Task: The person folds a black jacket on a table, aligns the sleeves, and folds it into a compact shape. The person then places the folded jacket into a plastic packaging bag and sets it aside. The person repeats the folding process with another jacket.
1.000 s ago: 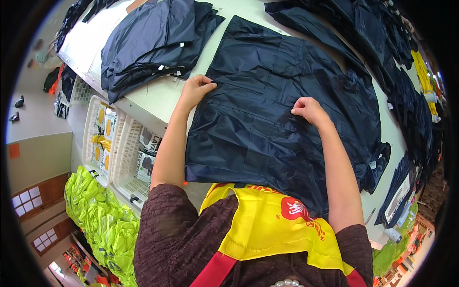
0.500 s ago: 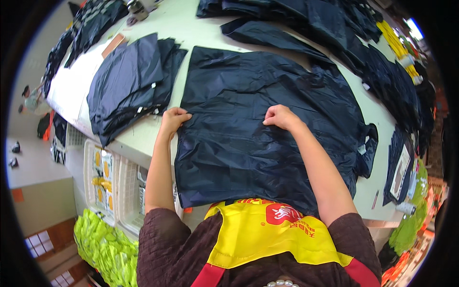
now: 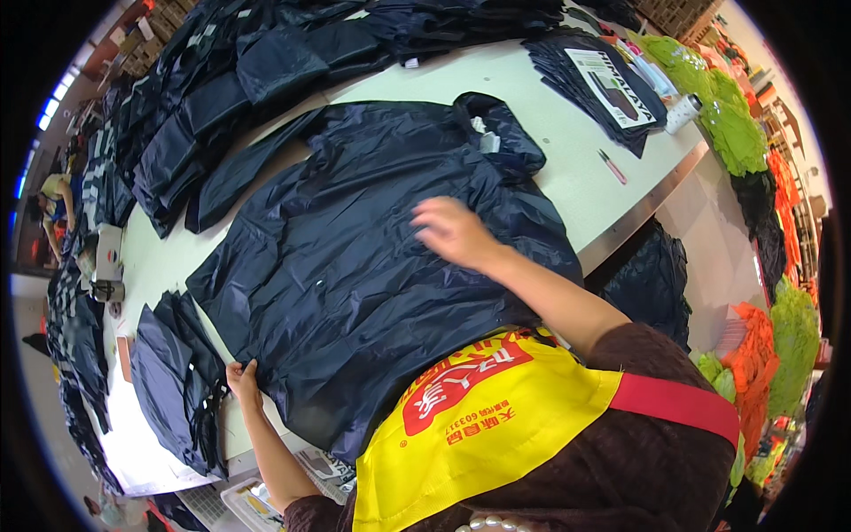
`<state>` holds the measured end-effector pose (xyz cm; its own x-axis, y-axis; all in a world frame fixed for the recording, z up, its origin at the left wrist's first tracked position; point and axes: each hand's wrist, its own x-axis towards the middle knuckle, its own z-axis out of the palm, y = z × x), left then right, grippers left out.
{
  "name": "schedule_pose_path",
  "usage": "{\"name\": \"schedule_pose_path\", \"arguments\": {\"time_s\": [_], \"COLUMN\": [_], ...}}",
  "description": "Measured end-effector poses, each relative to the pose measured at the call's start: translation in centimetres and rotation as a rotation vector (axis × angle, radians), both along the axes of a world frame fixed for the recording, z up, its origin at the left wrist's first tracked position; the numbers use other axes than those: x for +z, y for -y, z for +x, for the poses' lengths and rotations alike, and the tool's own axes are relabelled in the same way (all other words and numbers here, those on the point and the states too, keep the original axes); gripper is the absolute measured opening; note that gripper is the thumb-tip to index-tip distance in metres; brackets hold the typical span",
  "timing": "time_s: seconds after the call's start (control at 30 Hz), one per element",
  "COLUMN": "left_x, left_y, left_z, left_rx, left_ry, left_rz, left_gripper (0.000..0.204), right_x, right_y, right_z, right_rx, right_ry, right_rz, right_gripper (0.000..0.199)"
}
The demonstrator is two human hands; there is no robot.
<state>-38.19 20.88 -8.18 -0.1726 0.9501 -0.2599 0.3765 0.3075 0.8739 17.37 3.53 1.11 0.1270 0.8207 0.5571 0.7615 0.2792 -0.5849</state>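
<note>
The left grip [image 3: 244, 381] pinches the dark garment [image 3: 372, 239], the right grip [image 3: 452, 232] too blurred to tell; a white basket [image 3: 232, 499] holds packets [image 3: 262, 495].

1 head-worn fisheye view looks down at close range over the dark garment [image 3: 368, 266] and white table [image 3: 572, 182].

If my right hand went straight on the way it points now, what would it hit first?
Most likely the dark garment spread beneath it: the right hand points forward and left across that cloth. Depth is unclear; if it hovers above, the pile of dark garments beyond looks first in line.
</note>
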Motion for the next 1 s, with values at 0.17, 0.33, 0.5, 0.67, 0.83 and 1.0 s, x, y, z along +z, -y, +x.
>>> {"name": "schedule_pose_path", "arguments": {"time_s": [0.17, 0.33, 0.5, 0.67, 0.83, 1.0], "left_x": [0.3, 12.5, 12.2, 6.9, 17.0, 26.8], "left_y": [-0.6, 7.0, 23.4, 25.6, 25.3, 25.8], "left_z": [-0.1, 23.0, 39.8, 39.1, 34.7, 28.7], "left_rx": [-0.223, -0.236, -1.039, -0.584, -0.126, -0.337], "left_ry": [-0.475, -0.758, -0.102, 0.602, 0.704, 0.729], "left_rz": [0.326, 0.597, -0.061, -0.105, 0.014, 0.094], "left_gripper": [0.039, 0.045, 0.038, 0.027, 0.038, 0.035], "right_x": [-2.4, -3.1, -0.4, 11.4, 9.4, -0.1], "right_y": [11.7, 12.6, 10.3, 10.5, 1.6, -6.2], "right_z": [14.7, 12.0, 0.4, 5.6, 17.2, 14.0], "right_rx": [-0.686, -0.276, 0.015, 0.818, 0.016, 0.056], "right_ry": [-0.217, -1.488, -1.303, -0.107, 0.029, 0.678], "right_rz": [-0.229, -0.548, -0.62, -0.612, -0.513, -0.338], "right_gripper": [0.046, 0.049, 0.031, 0.036, 0.037, 0.082]}}
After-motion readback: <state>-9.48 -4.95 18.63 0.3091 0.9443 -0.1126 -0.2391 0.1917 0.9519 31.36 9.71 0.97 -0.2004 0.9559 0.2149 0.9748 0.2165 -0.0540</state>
